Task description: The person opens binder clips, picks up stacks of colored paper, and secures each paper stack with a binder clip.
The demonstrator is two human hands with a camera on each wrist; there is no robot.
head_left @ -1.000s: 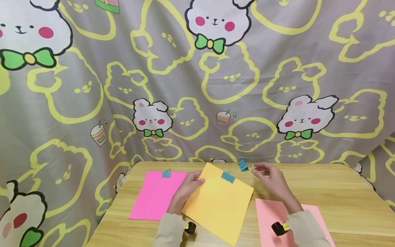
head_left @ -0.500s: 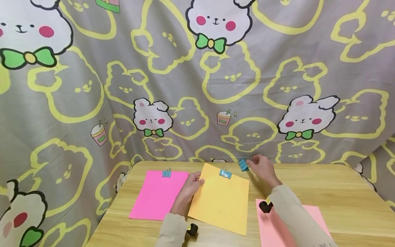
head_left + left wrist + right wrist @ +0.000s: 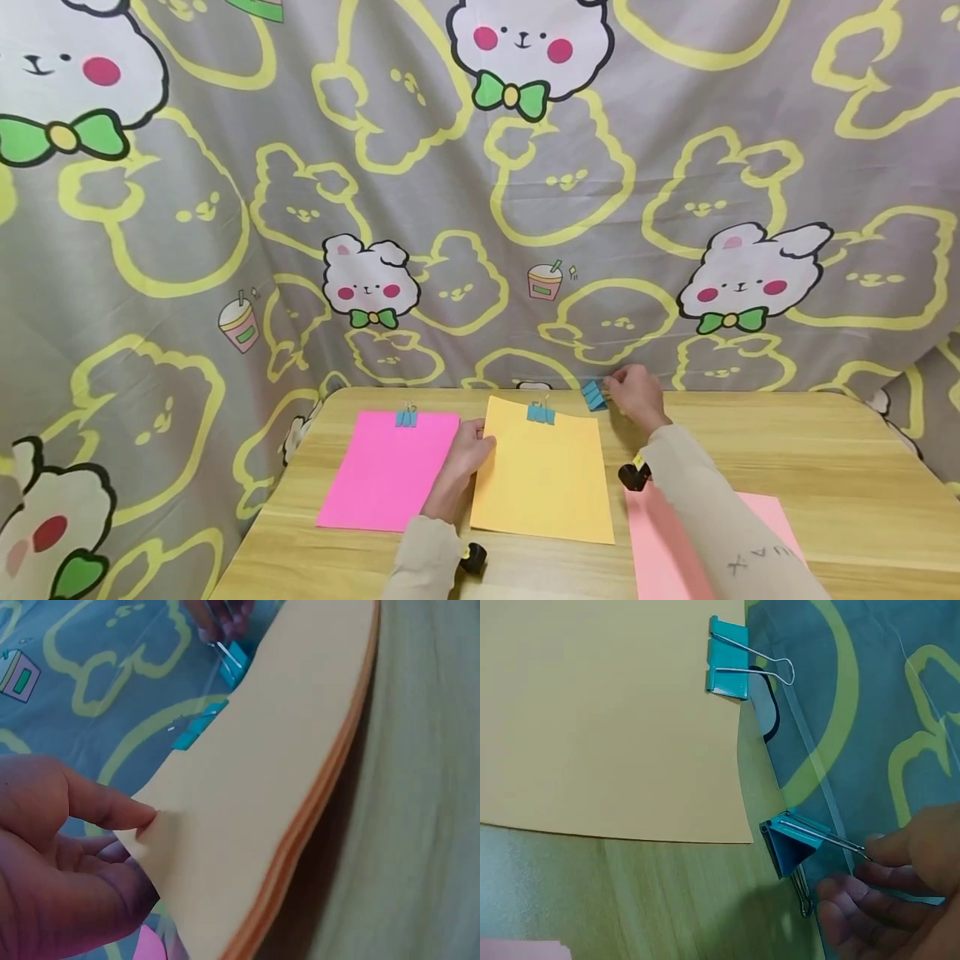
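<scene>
My left hand (image 3: 467,454) pinches the left edge of a stack of yellow-orange paper (image 3: 543,483), thumb on top, in the head view. The left wrist view shows several layers at the stack's edge, lifted off the table. A blue binder clip (image 3: 541,414) grips the stack's top edge, its wire handles pointing away. Just right of the top right corner, my right hand (image 3: 637,396) holds a second blue binder clip (image 3: 791,836) by one wire handle, between thumb and index finger. That clip is apart from the paper in the right wrist view.
Magenta paper (image 3: 386,475) with its own blue binder clip (image 3: 407,415) lies at the left. Light pink paper (image 3: 652,542) lies at the right, partly under my right sleeve. A patterned grey curtain (image 3: 465,208) hangs behind the wooden table (image 3: 840,467).
The yellow paper has turned from tilted to nearly straight, its left edge still in my left hand. My right hand has moved slightly left and up, keeping the second binder clip.
</scene>
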